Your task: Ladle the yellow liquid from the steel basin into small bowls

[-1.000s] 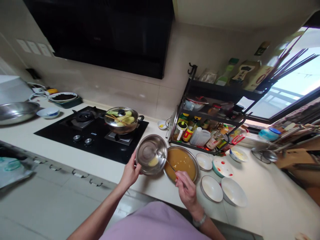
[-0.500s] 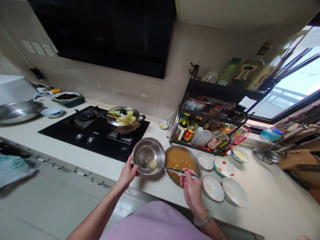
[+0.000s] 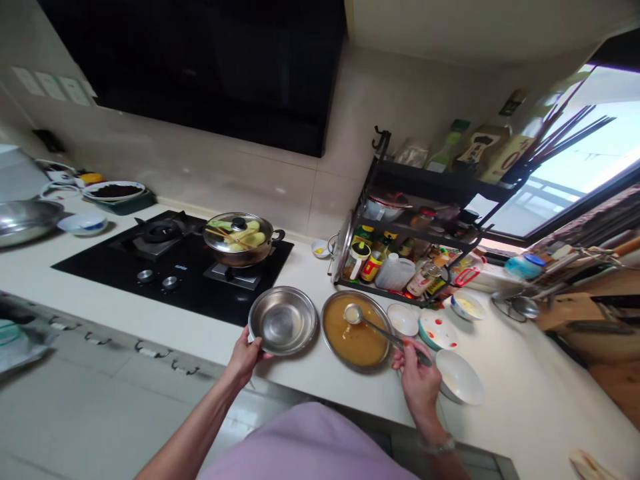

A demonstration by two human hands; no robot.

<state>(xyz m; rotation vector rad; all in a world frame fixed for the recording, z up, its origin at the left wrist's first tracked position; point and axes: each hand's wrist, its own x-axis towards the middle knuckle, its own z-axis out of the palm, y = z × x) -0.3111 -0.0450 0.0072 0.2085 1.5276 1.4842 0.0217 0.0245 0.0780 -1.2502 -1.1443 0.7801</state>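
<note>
Head view, watched from my remote station: I have the right hand (image 3: 419, 377) with fingers closed around the handle of the ladle (image 3: 382, 332), whose cup lies beyond them, over brown liquid (image 3: 350, 343) in a round dish (image 3: 323, 331). The left hand (image 3: 245, 360) pinches the near-left rim of a steel bowl (image 3: 265, 313), beside the dish.

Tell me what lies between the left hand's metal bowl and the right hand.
The head view shows the dish of brown liquid there, with the ladle over it.
</note>
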